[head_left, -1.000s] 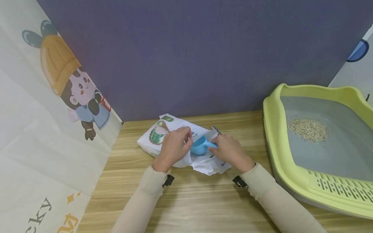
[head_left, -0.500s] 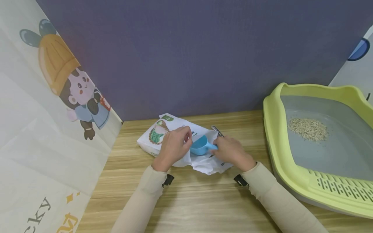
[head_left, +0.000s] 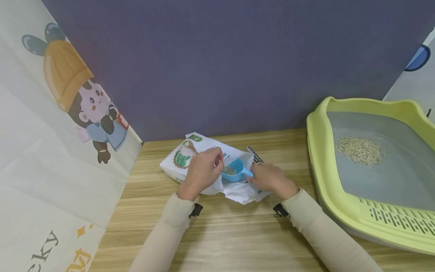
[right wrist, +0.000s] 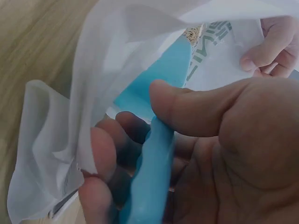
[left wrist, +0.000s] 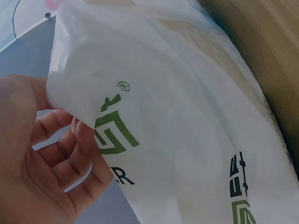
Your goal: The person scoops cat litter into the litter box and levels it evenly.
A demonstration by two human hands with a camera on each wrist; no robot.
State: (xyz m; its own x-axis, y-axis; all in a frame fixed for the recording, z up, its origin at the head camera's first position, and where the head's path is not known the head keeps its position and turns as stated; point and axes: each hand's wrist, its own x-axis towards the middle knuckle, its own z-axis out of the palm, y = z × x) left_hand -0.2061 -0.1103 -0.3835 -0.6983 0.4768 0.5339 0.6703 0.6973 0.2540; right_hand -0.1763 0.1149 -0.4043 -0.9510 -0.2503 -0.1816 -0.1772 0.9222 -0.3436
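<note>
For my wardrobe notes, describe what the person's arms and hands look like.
Long, plain beige sleeves reach down to the wrists. A small black fitting shows inward of each sleeve's end; its exact kind is too small to tell. The left hand and right hand are bare, without gloves.

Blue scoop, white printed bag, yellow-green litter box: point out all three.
Blue scoop [head_left: 239, 166]: head view, wall of its bowl.
White printed bag [head_left: 208, 144]: head view, its upper face.
Yellow-green litter box [head_left: 323, 162]: head view, rim on the side nearest the bag.

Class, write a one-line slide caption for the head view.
The left hand pinches the bag while the right hand grips a scoop containing pellets.
</note>
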